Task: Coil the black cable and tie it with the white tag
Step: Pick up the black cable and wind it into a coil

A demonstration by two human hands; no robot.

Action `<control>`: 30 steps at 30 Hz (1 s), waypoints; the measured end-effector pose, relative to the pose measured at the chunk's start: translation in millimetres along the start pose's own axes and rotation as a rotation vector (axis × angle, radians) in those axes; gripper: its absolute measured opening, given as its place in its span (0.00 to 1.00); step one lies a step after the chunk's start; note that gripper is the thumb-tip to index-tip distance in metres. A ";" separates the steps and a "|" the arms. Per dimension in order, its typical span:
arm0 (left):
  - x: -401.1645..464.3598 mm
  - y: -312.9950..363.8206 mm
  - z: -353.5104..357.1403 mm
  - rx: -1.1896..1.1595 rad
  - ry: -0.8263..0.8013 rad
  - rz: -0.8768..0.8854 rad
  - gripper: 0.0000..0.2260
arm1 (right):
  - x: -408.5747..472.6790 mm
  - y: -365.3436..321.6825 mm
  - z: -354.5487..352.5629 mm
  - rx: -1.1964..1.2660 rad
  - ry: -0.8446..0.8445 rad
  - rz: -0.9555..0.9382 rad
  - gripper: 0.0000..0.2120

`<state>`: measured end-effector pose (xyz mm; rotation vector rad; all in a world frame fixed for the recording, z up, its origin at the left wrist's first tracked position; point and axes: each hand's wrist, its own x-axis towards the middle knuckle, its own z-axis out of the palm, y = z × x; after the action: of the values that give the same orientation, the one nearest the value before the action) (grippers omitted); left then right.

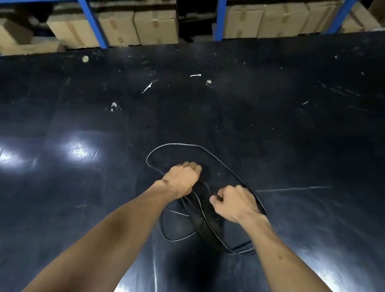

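The black cable (176, 145) lies in loose loops on a glossy black table (313, 139), one loop arching beyond my hands and more strands bunched under and below them. My left hand (182, 178) is closed in a fist over the strands at the left of the bundle. My right hand (234, 203) pinches the cable at the right side, fingers curled. A thin white strip (147, 87), possibly the tag, lies far up the table, well away from both hands. Another small white strip (195, 75) lies beyond it.
Small pale scraps (85, 59) dot the far part of the table. Behind the far edge stands a blue metal rack (87, 6) stacked with cardboard boxes (155, 23). Bright light reflections sit on the tabletop at left.
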<state>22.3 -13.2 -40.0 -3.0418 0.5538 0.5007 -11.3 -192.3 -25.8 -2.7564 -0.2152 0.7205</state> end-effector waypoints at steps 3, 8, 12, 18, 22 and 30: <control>-7.2 0.8 -21.2 -0.347 0.242 -0.062 0.04 | -4.8 -1.1 -4.6 0.318 0.024 0.067 0.20; -28.2 -6.9 -96.1 -0.856 0.258 -0.117 0.01 | -17.6 -18.2 -40.3 0.632 0.260 -0.034 0.10; -72.0 -17.8 -162.1 -1.143 -0.162 -0.054 0.11 | -38.5 -36.9 -86.6 0.641 0.490 -0.135 0.10; -150.1 -13.6 -210.0 -1.283 -0.393 0.071 0.21 | -103.6 -76.4 -137.4 0.439 0.651 -0.386 0.10; -190.3 -14.1 -222.7 -1.401 -0.479 0.201 0.28 | -146.3 -91.3 -149.7 0.323 0.644 -0.450 0.10; -269.7 23.2 -239.0 -1.460 -0.729 0.729 0.45 | -210.8 -120.7 -167.9 0.206 0.664 -0.525 0.10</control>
<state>-150.9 41.6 272.1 -2.8354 1.7784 2.9387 -118.5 -162.0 247.6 -2.4100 -0.6331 -0.2883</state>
